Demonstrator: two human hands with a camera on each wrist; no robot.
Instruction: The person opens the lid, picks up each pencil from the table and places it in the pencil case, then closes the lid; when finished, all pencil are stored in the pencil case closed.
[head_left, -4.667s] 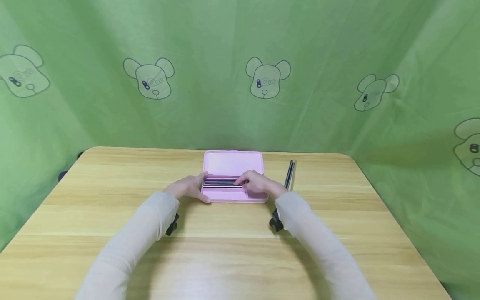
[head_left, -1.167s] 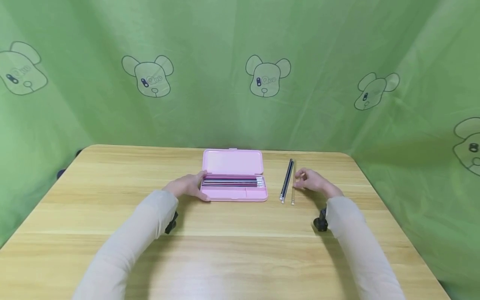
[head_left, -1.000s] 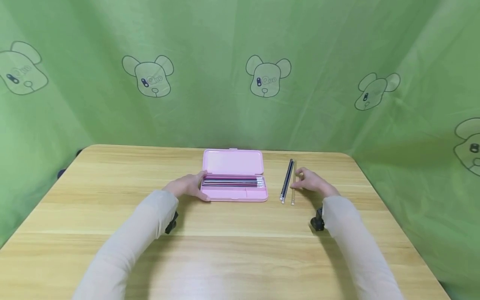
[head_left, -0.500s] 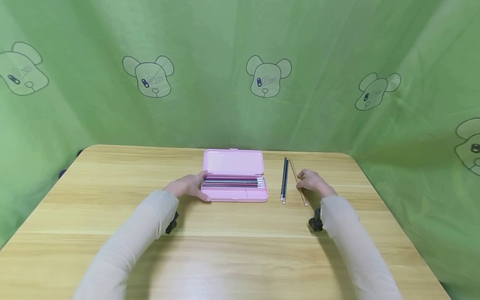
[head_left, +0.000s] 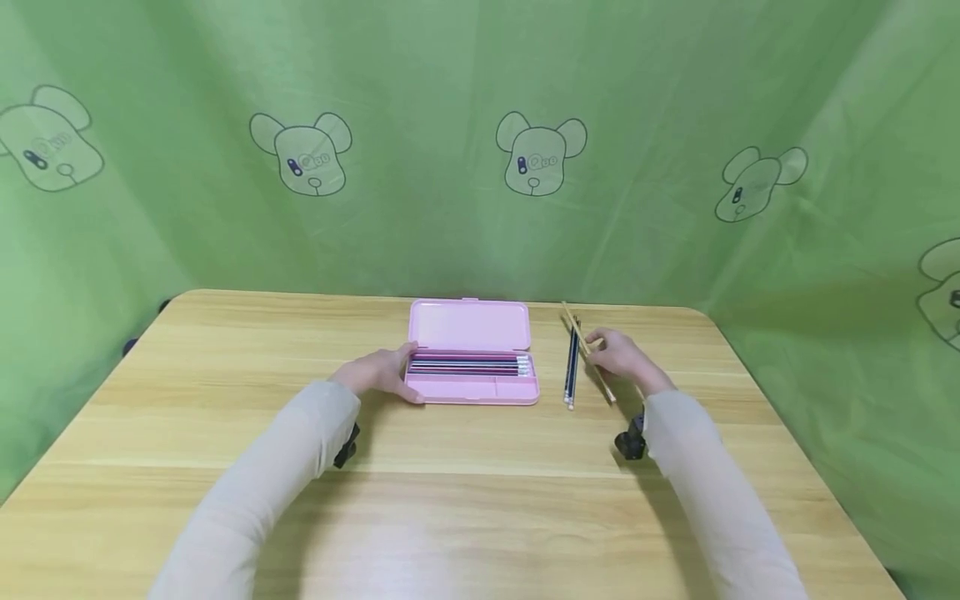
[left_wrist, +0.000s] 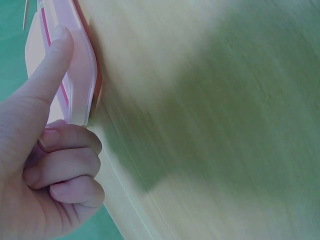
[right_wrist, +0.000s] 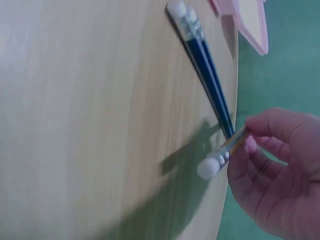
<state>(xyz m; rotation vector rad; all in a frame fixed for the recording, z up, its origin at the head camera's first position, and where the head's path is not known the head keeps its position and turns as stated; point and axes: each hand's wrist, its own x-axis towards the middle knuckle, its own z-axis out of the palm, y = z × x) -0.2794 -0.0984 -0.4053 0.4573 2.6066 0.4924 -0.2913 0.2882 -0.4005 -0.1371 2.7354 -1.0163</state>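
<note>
My left hand (head_left: 375, 372) grips the left end of an open pink pencil case (head_left: 470, 325), its thumb along the near side. Several striped pencils (head_left: 468, 365) lie lengthwise in the case's long rear compartment, white eraser ends to the right. Between thumb and fingertips, my right hand (head_left: 621, 356) pinches a yellow pencil (right_wrist: 238, 141) that is held slantwise off the table, eraser end toward me. Beneath and left of it, dark blue pencils (head_left: 572, 367) with white erasers rest side by side on the wood, partly crossed by the yellow one.
A wooden table (head_left: 465, 517) carries everything. Behind it hangs a green curtain (head_left: 420, 217) printed with bear heads. The case lid leans back near the table's far edge. Black wrist cameras (head_left: 632, 440) sit under both sleeves.
My right hand came from the case to the loose pencils, took hold of the yellow pencil, turned it aslant and lifted it. The dark pencils shifted slightly. My left hand stayed at the case.
</note>
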